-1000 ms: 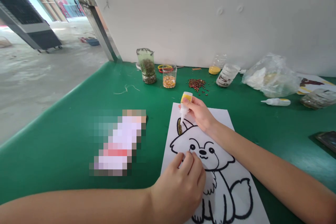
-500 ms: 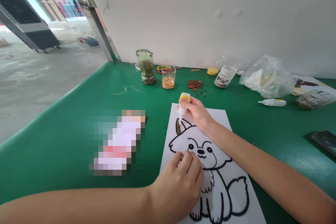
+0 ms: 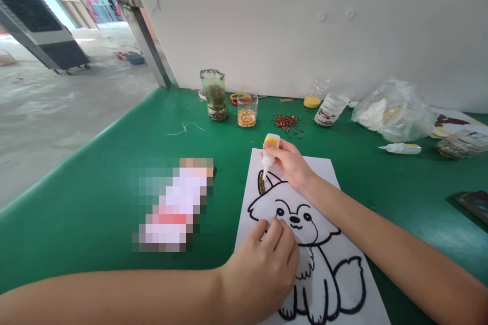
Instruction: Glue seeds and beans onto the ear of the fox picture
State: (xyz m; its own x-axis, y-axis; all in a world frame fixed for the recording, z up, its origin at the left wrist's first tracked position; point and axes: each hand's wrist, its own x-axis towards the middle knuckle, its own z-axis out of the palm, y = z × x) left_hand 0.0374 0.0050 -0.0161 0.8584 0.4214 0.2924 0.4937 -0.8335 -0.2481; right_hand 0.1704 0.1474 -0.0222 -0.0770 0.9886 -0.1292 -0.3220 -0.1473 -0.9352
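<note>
We see a yellow label on the squeeze bottle (image 3: 272, 138), its print too small to read. Our right hand (image 3: 293, 163) grips this bottle, nozzle pointing down at an ear of the fox drawing (image 3: 305, 233). Our left hand (image 3: 263, 269) bends over the drawing, fingertips hidden; we cannot tell whether it holds anything. We count two such bottles, the spare bottle (image 3: 402, 149) lying farther right, and one seed pile (image 3: 286, 121).

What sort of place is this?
Probably a craft workspace: a white paper sheet with a black-outlined animal drawing, a white yellow-labelled plastic bottle held over it, and a clear plastic cup of orange kernels.
</note>
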